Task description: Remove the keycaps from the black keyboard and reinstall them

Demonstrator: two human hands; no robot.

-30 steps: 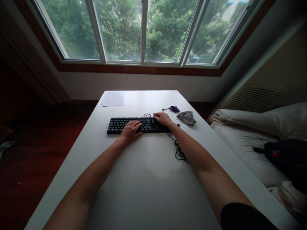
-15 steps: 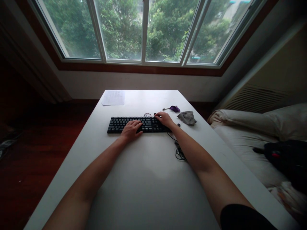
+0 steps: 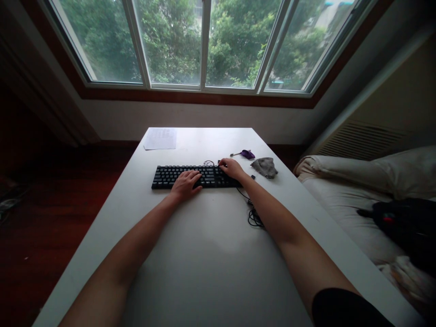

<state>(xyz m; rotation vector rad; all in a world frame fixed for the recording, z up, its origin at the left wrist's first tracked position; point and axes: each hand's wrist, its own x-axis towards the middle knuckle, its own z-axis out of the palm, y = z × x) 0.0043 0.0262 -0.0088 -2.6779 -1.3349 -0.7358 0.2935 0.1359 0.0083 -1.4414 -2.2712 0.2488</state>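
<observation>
A black keyboard [image 3: 166, 177] lies across the white table in the head view. My left hand [image 3: 185, 184] rests flat over its middle keys, fingers stretched out and holding nothing. At the keyboard's right part, my right hand [image 3: 232, 168] has its fingers bent together near the top edge. A small dark bit shows by those fingertips, too small to name. Behind the keyboard, close to the right hand, lies a thin wire loop [image 3: 209, 162]. A coiled black cable [image 3: 255, 218] is partly hidden by my right forearm.
Right of the keyboard lie a purple brush [image 3: 247, 154], a grey cloth [image 3: 265, 167] and a small black piece [image 3: 253, 177]. Paper sheets [image 3: 161, 138] are at the table's far left corner. A sofa [image 3: 344, 200] with a dark bag [image 3: 405, 227] stands along the right.
The whole view has shifted very slightly. Both hands keep their places on the keyboard, with hardly any movement visible.
</observation>
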